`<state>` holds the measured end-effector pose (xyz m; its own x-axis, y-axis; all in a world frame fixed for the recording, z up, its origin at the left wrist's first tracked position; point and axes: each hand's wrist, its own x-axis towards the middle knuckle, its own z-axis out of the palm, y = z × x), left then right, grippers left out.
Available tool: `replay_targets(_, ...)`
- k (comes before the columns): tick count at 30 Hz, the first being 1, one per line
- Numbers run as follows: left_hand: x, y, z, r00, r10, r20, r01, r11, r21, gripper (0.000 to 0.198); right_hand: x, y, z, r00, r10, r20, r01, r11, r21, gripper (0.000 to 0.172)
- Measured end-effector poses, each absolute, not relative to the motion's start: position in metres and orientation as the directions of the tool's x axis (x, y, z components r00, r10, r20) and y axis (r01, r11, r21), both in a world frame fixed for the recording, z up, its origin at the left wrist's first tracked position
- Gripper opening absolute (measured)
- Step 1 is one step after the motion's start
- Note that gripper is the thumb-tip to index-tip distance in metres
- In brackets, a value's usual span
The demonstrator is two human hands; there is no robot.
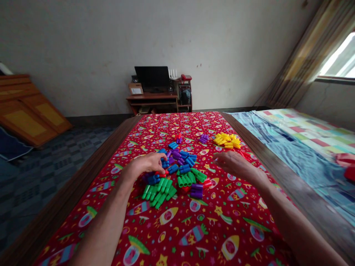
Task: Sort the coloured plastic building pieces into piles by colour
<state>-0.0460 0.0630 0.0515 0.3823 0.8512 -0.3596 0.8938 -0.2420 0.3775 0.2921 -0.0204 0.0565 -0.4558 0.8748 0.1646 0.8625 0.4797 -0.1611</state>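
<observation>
My left hand (149,162) reaches over the left side of a heap of plastic tube-shaped building blocks, its fingers bent down among blue blocks (173,169) and a red block (165,172). The fingers look closed, but whatever they grip is hidden. My right hand (231,161) hovers on the right with its fingers stretched out toward the heap and nothing visible in them. Just beyond it lie red blocks (244,154), partly covered by the hand. Green blocks (161,191) lie nearest me, with purple blocks (196,191) to their right.
Yellow blocks (226,140) form a pile at the right, beside a small purple group (203,138). A red patterned cloth (177,229) covers the table. A bed (305,140) adjoins on the right. A desk with a monitor (153,78) stands against the wall.
</observation>
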Motion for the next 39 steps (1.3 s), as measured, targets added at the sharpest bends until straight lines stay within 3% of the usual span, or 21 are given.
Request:
replay_targets(2,-0.039,0.058,0.052,0.386,0.850,-0.358,0.904,-0.272,0.329,0.052,0.278,-0.024,0.051,-0.510,0.846,0.157,0.830,0.531,-0.171,0.020)
replay_targets(4,-0.031,0.054,0.053,0.467,0.814,-0.345,0.867,-0.345,0.359,0.051,0.267,-0.027,0.046,-0.547,0.820,0.168,0.798,0.571,-0.191,0.021)
replay_targets(7,-0.019,0.051,0.058,0.574,0.780,-0.249,0.781,-0.430,0.452,0.046,0.255,-0.031,0.042,-0.570,0.783,0.249,0.742,0.621,-0.253,0.023)
replay_targets(11,0.000,0.046,0.063,0.553,0.833,-0.015,0.666,-0.431,0.609,0.039,0.239,-0.033,0.039,-0.526,0.730,0.436,0.668,0.672,-0.321,0.029)
replay_targets(14,0.019,0.040,0.059,0.530,0.837,0.133,0.475,-0.423,0.772,0.037,0.229,-0.032,0.034,-0.517,0.688,0.510,0.641,0.706,-0.301,0.034)
replay_targets(17,0.033,0.034,0.051,0.515,0.833,0.204,0.368,-0.429,0.825,0.038,0.228,-0.031,0.033,-0.531,0.704,0.472,0.690,0.683,-0.242,0.031)
replay_targets(20,0.037,0.033,0.046,0.523,0.819,0.236,0.405,-0.482,0.777,0.034,0.242,-0.028,0.040,-0.525,0.751,0.400,0.756,0.628,-0.186,0.026)
replay_targets(24,0.033,0.033,0.045,0.608,0.750,0.260,0.506,-0.619,0.601,0.022,0.290,-0.014,0.058,-0.382,0.900,0.212,0.898,0.415,-0.145,0.029)
replay_targets(27,0.034,0.028,0.041,0.698,0.687,0.203,0.539,-0.690,0.484,0.022,0.337,0.000,0.063,-0.296,0.955,0.034,0.943,0.298,-0.145,0.026)
replay_targets(30,0.038,0.022,0.035,0.752,0.643,0.143,0.538,-0.725,0.430,0.028,0.379,0.005,0.057,-0.233,0.971,-0.045,0.962,0.224,-0.154,0.027)
replay_targets(34,0.040,0.021,0.027,0.809,0.583,0.070,0.511,-0.758,0.406,0.034,0.401,0.002,0.054,-0.162,0.986,0.026,0.971,0.164,-0.176,0.034)
replay_targets(39,0.032,0.034,0.021,0.772,0.635,0.031,0.588,-0.732,0.344,0.032,0.357,-0.002,0.066,-0.204,0.951,0.232,0.934,0.260,-0.246,0.021)
